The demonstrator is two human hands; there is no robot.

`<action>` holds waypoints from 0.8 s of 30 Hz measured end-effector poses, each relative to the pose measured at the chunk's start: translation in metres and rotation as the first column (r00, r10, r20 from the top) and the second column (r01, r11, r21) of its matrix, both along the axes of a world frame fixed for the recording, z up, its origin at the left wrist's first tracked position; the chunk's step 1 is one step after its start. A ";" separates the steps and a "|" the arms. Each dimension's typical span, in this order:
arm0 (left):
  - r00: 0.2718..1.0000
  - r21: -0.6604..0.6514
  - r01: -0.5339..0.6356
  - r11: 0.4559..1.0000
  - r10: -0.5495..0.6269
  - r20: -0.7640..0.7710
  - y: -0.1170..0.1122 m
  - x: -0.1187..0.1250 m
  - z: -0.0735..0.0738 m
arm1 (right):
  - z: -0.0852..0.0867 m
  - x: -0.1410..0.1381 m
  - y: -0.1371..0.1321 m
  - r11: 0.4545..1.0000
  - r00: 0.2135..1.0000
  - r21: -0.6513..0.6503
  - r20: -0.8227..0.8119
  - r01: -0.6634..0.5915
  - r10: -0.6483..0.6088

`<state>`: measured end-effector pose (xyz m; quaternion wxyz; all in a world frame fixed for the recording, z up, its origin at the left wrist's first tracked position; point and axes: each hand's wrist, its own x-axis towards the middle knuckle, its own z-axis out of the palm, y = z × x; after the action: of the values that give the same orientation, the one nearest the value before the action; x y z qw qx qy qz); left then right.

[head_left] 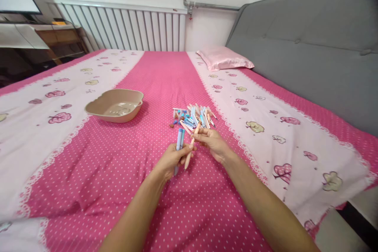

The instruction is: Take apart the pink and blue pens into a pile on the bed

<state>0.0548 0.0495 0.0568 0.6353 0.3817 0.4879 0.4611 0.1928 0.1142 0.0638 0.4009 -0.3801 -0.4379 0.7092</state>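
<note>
Left hand [175, 157]: gripping blue pens [179, 138], orange pen [188, 160]. Right hand [213, 141]: pinching orange pen's top. Step, apparently: joint pen-handling; next move calls for steady left grip.

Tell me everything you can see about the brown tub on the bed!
The tub is tan, wide and shallow, with rounded corners, a curvy rim and smooth sides that look like plastic. It sits upright, open side up, on the bedspread, left of the pens, across pink dotted cloth and lacy white edging. Pale, shiny patches show on its bottom; I can't tell what they are. Neither hand touches it.
</note>
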 end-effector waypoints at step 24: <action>0.991 -0.024 0.108 0.994 -0.109 -0.075 -0.003 -0.003 0.007 | 0.005 0.021 0.027 0.845 0.885 -0.394 -0.140 0.361 -0.443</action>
<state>0.0519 0.0466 0.0634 0.6441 0.4188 0.4949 0.4060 0.2136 0.1414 0.0687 0.5127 -0.4471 -0.1633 0.7145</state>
